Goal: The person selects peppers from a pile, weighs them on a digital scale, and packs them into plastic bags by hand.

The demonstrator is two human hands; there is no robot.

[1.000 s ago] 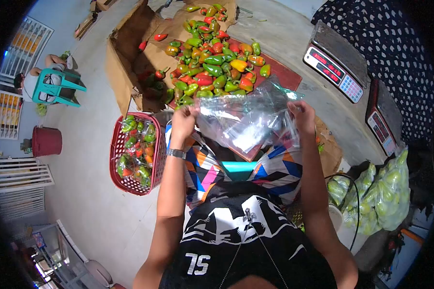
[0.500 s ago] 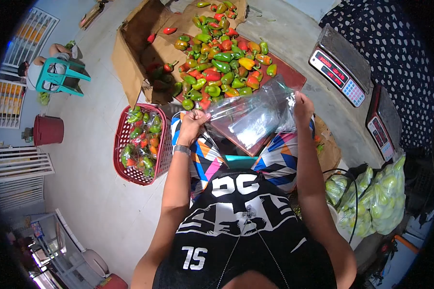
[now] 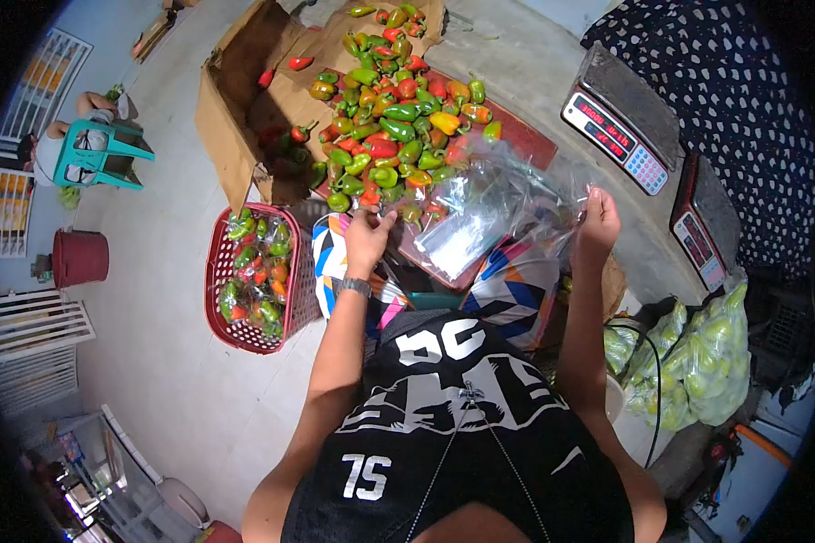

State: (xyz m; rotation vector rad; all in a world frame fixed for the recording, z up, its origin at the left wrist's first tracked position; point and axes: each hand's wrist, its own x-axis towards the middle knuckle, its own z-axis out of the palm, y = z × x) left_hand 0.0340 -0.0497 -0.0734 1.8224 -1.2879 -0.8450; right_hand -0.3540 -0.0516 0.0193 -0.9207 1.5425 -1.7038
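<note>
Pale tiles cover the floor [image 3: 177, 290], which is brightly lit in the middle and dimmer toward the lower left. Along the light-blue wall [image 3: 52, 215] stand white-barred windows [image 3: 52, 77], orange showing through the bars. A turquoise chair [image 3: 109, 154] with a seated person [image 3: 50, 149] and a maroon bucket [image 3: 81, 258] are near it. Spotted dark cloth [image 3: 697, 81] hangs beyond a grey concrete ledge [image 3: 516, 77].

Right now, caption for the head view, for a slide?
Right hand holding clear plastic bag beside piled peppers, red basket nearby.

Peppers [image 3: 398, 131] ahead, basket [image 3: 306, 267] left
</note>
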